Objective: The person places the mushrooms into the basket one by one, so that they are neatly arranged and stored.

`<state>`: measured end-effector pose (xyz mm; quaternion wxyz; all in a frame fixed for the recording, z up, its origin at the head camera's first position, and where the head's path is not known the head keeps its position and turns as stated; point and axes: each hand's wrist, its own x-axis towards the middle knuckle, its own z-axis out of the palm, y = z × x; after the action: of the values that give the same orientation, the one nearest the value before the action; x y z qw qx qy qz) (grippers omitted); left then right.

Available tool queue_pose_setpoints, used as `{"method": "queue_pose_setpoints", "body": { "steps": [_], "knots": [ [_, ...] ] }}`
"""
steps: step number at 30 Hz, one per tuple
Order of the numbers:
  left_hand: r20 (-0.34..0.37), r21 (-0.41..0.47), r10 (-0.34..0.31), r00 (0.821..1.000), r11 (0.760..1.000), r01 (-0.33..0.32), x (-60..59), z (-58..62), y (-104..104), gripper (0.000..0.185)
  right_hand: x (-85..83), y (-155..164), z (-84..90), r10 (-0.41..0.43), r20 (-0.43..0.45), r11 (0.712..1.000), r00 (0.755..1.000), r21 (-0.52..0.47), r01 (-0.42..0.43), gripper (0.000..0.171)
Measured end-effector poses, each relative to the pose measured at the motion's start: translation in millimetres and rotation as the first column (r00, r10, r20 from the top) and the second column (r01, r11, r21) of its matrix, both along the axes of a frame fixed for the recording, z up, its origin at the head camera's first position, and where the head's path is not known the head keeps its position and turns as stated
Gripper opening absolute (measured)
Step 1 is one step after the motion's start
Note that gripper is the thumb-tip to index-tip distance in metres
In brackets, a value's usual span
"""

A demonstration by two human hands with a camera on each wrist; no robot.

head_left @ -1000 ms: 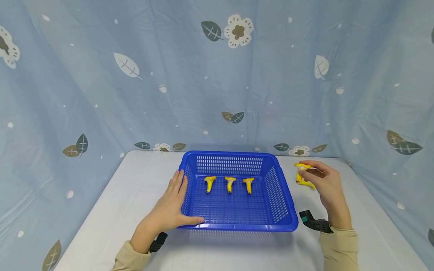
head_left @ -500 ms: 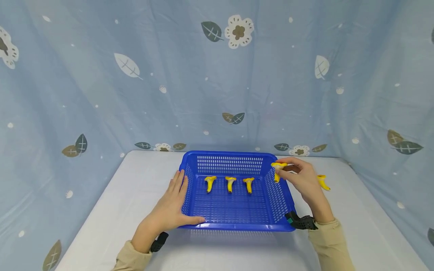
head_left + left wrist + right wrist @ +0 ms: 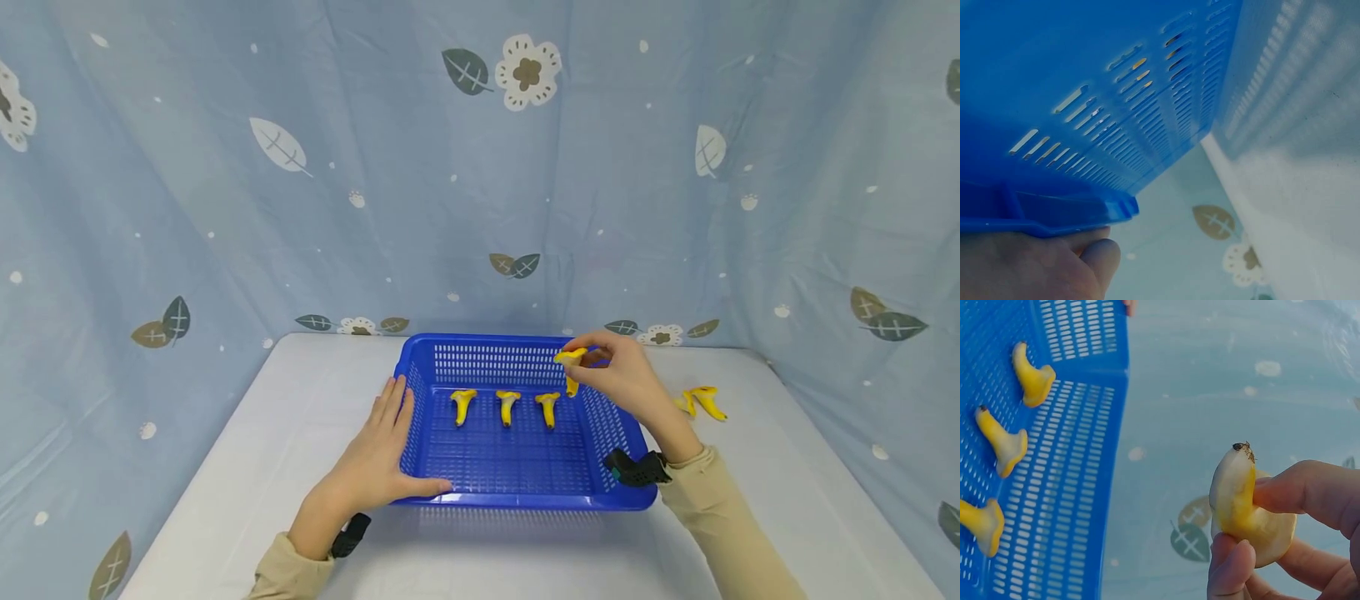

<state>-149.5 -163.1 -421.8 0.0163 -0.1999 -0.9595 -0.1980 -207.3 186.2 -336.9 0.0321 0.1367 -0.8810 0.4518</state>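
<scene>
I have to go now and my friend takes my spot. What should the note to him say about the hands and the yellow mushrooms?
Left hand lies flat against the blue basket, steadying its left side.
Right hand pinches one yellow mushroom above the basket's right part, not set down.
Done: three mushrooms lie in a row inside.
Left: the held one, plus the mushrooms on the table right of the basket.

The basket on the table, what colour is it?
Blue, a slotted plastic basket; the head view shows it best.
</scene>
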Motion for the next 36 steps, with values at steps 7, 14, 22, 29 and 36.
{"method": "queue_pose_setpoints", "body": {
  "steps": [7,14,22,29,36],
  "knots": [
    [-0.007,-0.009,-0.003,1.0,1.0,0.003,-0.6,-0.4,0,0.139,-11.9,-24,5.8,0.064,-0.007,0.998,0.998,0.03,-0.064,0.022],
    [-0.016,0.001,-0.01,1.0,1.0,0.01,-1.0,0.6,0,0.138,-26.1,-51,-1.5,0.103,-0.028,0.994,0.994,0.027,-0.102,0.021],
    [0.0,-0.011,-0.004,1.0,1.0,0.004,-0.8,0.2,0,0.14,-41.1,-83,-19.4,0.109,0.01,0.994,0.994,0.019,-0.11,0.016],
    [-0.008,-0.006,-0.011,1.0,1.0,0.011,-0.4,-0.8,-1,0.138,-44.3,-104,-34.1,0.123,0.046,0.992,0.991,-0.016,-0.122,0.018],
    [-0.016,-0.017,-0.009,1.0,1.0,0.009,-0.3,-1.0,-1,0.138,-49.0,-116,-57.2,0.189,0.091,0.976,0.978,-0.125,-0.177,0.021]
  ]
}}
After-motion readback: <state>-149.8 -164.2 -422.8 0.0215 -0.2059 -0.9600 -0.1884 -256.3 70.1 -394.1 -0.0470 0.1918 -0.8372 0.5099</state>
